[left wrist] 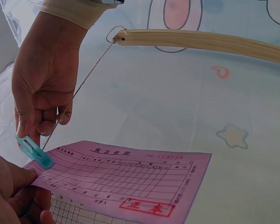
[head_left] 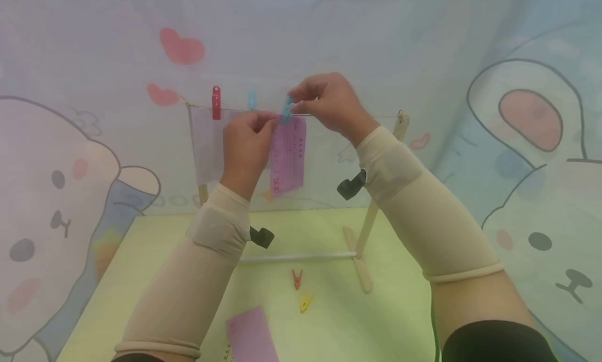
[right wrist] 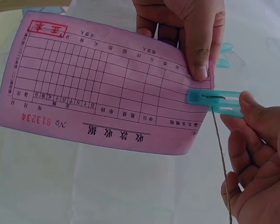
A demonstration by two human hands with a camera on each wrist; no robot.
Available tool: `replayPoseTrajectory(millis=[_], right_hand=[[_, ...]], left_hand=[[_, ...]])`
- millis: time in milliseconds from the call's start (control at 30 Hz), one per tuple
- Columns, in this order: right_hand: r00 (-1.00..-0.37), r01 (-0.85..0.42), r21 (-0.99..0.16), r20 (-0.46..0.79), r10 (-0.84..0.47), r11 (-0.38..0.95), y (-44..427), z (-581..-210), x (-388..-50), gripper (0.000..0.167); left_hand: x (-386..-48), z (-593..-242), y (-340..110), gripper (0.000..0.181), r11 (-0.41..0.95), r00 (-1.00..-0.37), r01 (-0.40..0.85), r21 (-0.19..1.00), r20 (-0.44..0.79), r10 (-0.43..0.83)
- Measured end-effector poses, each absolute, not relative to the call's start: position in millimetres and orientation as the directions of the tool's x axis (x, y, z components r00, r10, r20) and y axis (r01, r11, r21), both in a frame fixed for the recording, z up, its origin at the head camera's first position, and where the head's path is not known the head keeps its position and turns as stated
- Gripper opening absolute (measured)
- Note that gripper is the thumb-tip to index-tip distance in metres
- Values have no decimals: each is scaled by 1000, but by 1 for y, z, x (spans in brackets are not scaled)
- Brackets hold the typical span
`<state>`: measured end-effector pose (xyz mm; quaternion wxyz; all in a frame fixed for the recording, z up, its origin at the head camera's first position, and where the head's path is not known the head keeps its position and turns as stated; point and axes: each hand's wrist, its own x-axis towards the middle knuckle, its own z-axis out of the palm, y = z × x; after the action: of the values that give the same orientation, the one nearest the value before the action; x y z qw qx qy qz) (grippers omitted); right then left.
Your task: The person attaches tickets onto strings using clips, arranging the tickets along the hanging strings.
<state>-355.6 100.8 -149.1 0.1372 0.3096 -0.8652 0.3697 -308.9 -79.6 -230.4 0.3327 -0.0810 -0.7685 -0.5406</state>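
Note:
A pink printed receipt (head_left: 289, 158) hangs at the string (right wrist: 220, 154), its upper edge between the thumb and fingers of my left hand (head_left: 246, 148). My right hand (head_left: 331, 101) pinches the handle end of a light-blue clothespin (right wrist: 203, 97). In the right wrist view the pin's jaws lie over the receipt's edge, where the string passes. The left thumb presses the paper close beside the pin. Further left on the line are a red clothespin (head_left: 216, 103) and another blue clothespin (head_left: 252, 99), with a pale sheet (head_left: 207, 148) hanging below them.
The string runs between wooden posts (head_left: 369, 226) of a rack on a yellow-green table (head_left: 385, 320). A red clothespin (head_left: 297, 279) and a yellow clothespin (head_left: 305, 302) lie on it, with a pink slip (head_left: 252, 336) near the front. A cartoon-printed curtain (head_left: 301, 38) hangs behind.

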Motion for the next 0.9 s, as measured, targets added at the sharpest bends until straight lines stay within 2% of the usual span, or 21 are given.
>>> replayPoseTrajectory(millis=[167,333,633,733,800,900], right_hand=[[-774,-633,-528,423,-470,567,104,-149,-353,28],[-775,-632,-502,408,-483,590,105,-151,-354,39],[-745,-660,-453,497,-446,599,118,-162,-354,45],[-687,-704,-434,618,-383,562,128,-176,-346,41],[-613,-755,-402,712,-342,518,137,-189,-336,36],[-492,-830,-331,814,-309,449,152,-216,-320,30]], left_hand=[[-311,-234,-80,17,410,-764,483,774,601,-233],[-312,-240,-82,18,455,-714,516,726,658,-239],[-304,-256,-91,20,499,-646,555,666,723,-246],[-296,-268,-99,18,529,-610,560,638,749,-259],[-290,-281,-105,17,554,-593,549,626,758,-270],[-276,-307,-112,15,575,-604,515,635,745,-282]])
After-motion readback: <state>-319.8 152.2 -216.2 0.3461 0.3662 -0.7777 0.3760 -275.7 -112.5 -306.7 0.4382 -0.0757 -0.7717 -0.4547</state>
